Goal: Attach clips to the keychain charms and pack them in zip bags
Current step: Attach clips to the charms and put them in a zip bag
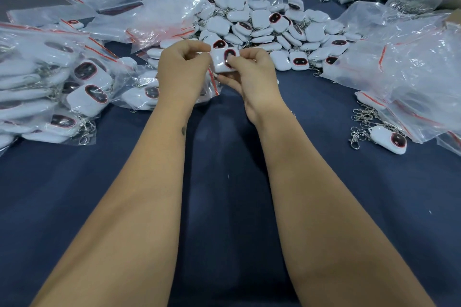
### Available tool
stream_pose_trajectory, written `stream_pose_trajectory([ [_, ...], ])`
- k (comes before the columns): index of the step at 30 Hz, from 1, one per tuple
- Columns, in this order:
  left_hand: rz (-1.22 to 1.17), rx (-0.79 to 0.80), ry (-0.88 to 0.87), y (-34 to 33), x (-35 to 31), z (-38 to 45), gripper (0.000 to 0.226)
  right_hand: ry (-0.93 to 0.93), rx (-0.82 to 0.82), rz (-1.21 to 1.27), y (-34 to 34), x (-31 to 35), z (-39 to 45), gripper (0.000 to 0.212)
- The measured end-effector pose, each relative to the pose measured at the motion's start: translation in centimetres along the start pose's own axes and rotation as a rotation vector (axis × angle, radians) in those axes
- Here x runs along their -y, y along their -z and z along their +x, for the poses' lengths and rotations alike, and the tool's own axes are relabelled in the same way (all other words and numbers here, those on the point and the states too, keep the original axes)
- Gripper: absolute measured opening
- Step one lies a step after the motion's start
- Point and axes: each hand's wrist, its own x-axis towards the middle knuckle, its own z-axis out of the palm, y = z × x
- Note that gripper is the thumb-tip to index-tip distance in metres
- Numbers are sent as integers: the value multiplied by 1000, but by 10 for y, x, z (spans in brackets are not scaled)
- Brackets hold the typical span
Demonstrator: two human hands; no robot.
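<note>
A white keychain charm [223, 62] with a dark red-rimmed oval face is held up between both hands above the blue cloth. My right hand [249, 75] pinches it from the right, thumb on its face. My left hand [182, 67] has its fingers curled at the charm's left edge, where a clear zip bag with a red strip [212, 82] hangs below. I cannot see any clip in the fingers. A big heap of loose charms [262, 27] lies just behind the hands.
Packed zip bags [62, 87] pile up at the left. Empty clear bags [411, 70] lie at the right, with metal clips [361, 122] and one charm [389, 142] beside them. More bags [139, 15] sit at the back left. The blue tablecloth [224, 207] lies under my forearms.
</note>
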Motion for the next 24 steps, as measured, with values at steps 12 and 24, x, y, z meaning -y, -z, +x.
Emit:
stream_pose_trajectory([
  [12,-21,-97,-133,0,-8,-4,25,241,259,-895,-9,-11,-9,36],
  [24,320,22,-161,-4,-5,-10,23,311,46,-792,-1,-5,-11,24],
])
